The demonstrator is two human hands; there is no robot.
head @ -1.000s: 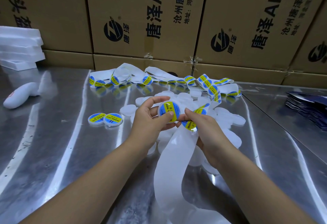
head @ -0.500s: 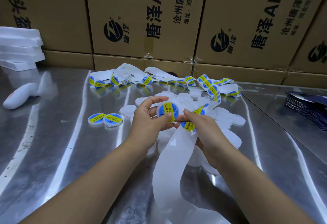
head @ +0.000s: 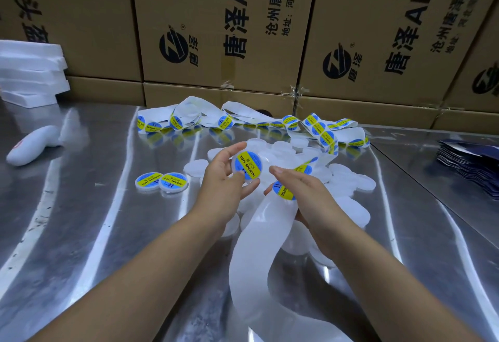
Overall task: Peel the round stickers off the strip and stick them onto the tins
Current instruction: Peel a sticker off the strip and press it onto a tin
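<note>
Your left grip (head: pixel 224 179) clutches a labelled tin (head: pixel 247 164); your right grip (head: pixel 305 190) hides its fingers under the strip (head: pixel 251 247), hold unclear.

The round sticker (head: pixel 248 164) on the round white plastic tin (head: pixel 266 158) is blue, crossed by a yellow band with black lettering. The same blue-and-yellow pattern repeats along the long white paper strip (head: pixel 253 247) and on the two labelled white tins (head: pixel 161 181). The heap of plain round tins (head: pixel 351 182) is milky white. The steel desk (head: pixel 81 233) is silver with pale streaks of glare. The cardboard boxes (head: pixel 216 31) are brown with black print. The stack of sheets (head: pixel 469 163) is dark navy.
</note>
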